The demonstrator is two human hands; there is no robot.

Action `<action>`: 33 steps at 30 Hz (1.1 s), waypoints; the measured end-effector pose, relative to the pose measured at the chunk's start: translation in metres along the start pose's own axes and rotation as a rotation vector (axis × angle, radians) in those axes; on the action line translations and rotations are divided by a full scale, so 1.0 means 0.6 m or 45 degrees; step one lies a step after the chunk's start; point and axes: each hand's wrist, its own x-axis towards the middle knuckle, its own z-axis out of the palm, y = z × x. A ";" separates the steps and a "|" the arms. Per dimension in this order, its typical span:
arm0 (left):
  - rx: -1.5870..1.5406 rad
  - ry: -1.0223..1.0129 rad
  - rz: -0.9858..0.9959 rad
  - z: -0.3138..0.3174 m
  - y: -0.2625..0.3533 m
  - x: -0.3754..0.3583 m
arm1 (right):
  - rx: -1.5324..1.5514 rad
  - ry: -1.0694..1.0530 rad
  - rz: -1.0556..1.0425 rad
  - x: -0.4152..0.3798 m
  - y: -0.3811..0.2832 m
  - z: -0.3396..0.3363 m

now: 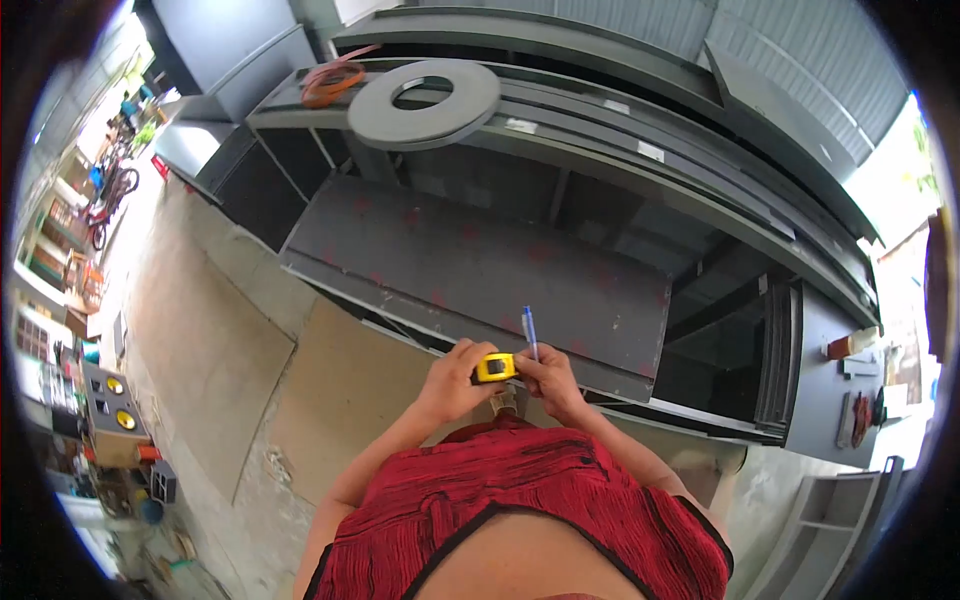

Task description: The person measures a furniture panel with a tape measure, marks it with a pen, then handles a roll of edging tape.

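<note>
In the head view, my left hand (452,382) is wrapped around a yellow and black tape measure (495,367) in front of my body. My right hand (553,384) grips a blue pen (529,324), which points upward from between the fingers. Its thumb and fingertips also meet the right end of the tape measure; whether they pinch the blade is too small to tell. Just beyond both hands lies a dark grey panel (470,260) with faint reddish marks, on the lower part of a dark cabinet frame.
On the frame's top rest a large grey roll of banding (470,98), an orange coil (330,88) and long dark boards. A bottle (850,345) and tools stand on a grey panel (820,400) at right. Brown sheets (340,390) cover the floor at left. A speaker box (115,400) stands farther left.
</note>
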 end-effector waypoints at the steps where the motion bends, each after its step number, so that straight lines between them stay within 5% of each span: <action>1: 0.010 -0.022 -0.002 -0.007 -0.007 0.015 | 0.014 0.007 -0.011 0.011 -0.004 0.004; 11: -0.063 -0.197 0.016 -0.060 -0.076 0.106 | 0.203 0.018 0.027 0.091 -0.036 0.037; 24: -0.108 -0.581 0.218 -0.145 -0.170 0.207 | 0.374 0.458 -0.155 0.141 -0.043 0.142; 33: 0.151 -0.569 0.242 -0.206 -0.270 0.224 | 0.546 0.728 -0.355 0.076 -0.086 0.063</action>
